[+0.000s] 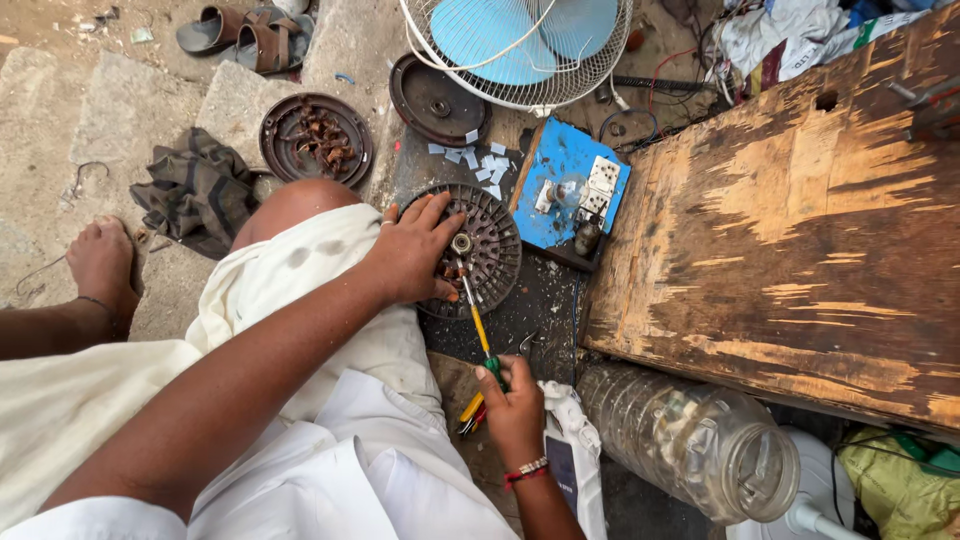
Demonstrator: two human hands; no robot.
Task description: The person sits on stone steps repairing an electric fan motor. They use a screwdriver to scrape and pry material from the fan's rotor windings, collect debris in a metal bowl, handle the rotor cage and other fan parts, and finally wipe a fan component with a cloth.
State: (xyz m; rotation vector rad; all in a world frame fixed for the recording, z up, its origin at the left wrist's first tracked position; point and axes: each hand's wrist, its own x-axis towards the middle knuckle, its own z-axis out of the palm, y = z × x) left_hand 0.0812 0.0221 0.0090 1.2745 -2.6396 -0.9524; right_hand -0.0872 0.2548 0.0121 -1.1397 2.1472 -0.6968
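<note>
You're working down on the stone-slab floor, gritty and cracked, with a dark greasy patch in front of you. On that patch sits the round finned motor disc, just beside a blue switch board. Bits of white paper scatter above it. Further up lie two dark round covers, a white-caged fan with blue blades and brown sandals. A crumpled dark cloth sits to your left. On your right, a worn wooden plank and a clear plastic jar on its side.
</note>
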